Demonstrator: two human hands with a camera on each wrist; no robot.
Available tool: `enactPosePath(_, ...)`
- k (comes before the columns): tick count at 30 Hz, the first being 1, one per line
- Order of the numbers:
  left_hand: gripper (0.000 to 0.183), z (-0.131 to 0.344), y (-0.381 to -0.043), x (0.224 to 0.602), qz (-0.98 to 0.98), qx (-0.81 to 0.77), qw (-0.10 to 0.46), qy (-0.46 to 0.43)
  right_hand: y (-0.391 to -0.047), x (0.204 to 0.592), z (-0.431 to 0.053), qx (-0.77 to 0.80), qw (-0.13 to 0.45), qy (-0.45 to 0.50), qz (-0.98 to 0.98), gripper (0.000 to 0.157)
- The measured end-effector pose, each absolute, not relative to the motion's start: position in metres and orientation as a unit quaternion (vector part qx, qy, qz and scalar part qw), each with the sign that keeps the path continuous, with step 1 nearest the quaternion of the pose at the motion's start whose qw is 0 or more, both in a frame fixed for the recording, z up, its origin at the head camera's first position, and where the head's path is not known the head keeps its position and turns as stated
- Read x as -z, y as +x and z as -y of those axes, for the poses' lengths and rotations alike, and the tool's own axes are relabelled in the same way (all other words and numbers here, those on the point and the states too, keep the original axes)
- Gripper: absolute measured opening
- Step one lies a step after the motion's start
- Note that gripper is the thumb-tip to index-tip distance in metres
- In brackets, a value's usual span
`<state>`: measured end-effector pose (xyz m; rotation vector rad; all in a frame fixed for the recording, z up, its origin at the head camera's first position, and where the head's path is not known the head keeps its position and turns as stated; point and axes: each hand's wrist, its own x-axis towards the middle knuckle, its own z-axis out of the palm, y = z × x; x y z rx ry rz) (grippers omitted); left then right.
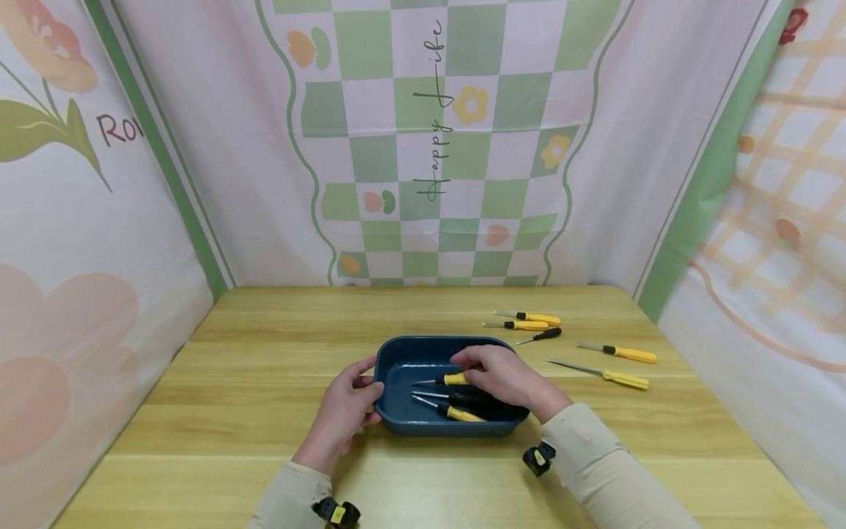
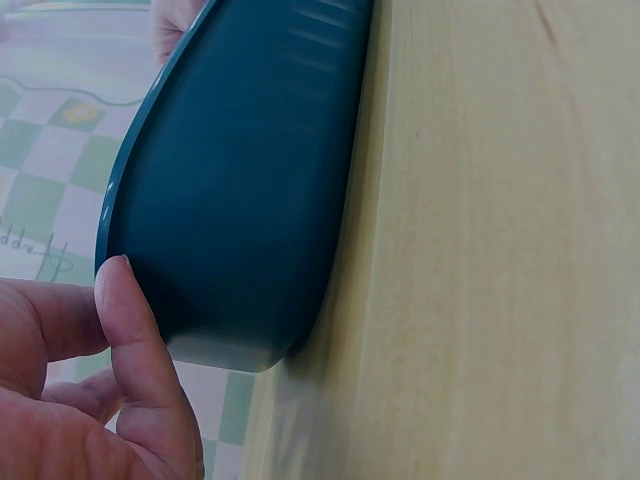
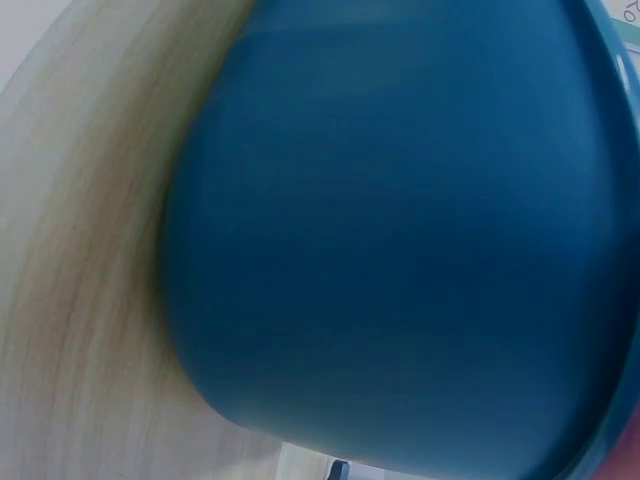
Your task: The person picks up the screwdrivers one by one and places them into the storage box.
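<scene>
A deep blue plastic tray (image 1: 413, 345) stands on the wooden table. My left hand (image 1: 346, 404) grips its left end, thumb on the rim and fingers behind; the left wrist view shows the same thumb on the tray wall (image 2: 230, 180). Reaching over the right side, my right hand (image 1: 499, 373) holds a yellow-handled screwdriver (image 1: 452, 380) inside the tray, its handle end hidden under the fingers. Below it lie a black-handled screwdriver (image 1: 459, 399) and another with a yellow-and-black handle (image 1: 456, 414). The right wrist view is mostly the tray's outer wall (image 3: 400, 230).
Right of the tray lie more yellow-handled screwdrivers: two at the back (image 1: 538, 319), one farther right (image 1: 628, 354) and one with a long shaft (image 1: 624, 380). A small black screwdriver (image 1: 547, 334) lies close to the tray. Printed curtains (image 1: 429, 162) enclose the table (image 1: 264, 353).
</scene>
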<state>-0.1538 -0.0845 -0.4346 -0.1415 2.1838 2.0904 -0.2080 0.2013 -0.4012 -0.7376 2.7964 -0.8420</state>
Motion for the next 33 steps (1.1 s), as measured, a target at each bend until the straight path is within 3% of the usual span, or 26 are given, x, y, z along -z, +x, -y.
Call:
enactPosePath(20, 0.051, 0.085, -0.156, 0.435, -0.72, -0.689, 0.058, -0.053, -0.208, 0.397, -0.205, 0.296, 0.052, -0.233, -0.925, 0.035)
enactPosePath(33, 0.051, 0.085, -0.156, 0.435, -0.722, -0.688, 0.061, -0.05, -0.204, 0.392, -0.215, 0.294, 0.014, -0.229, -0.928, 0.038)
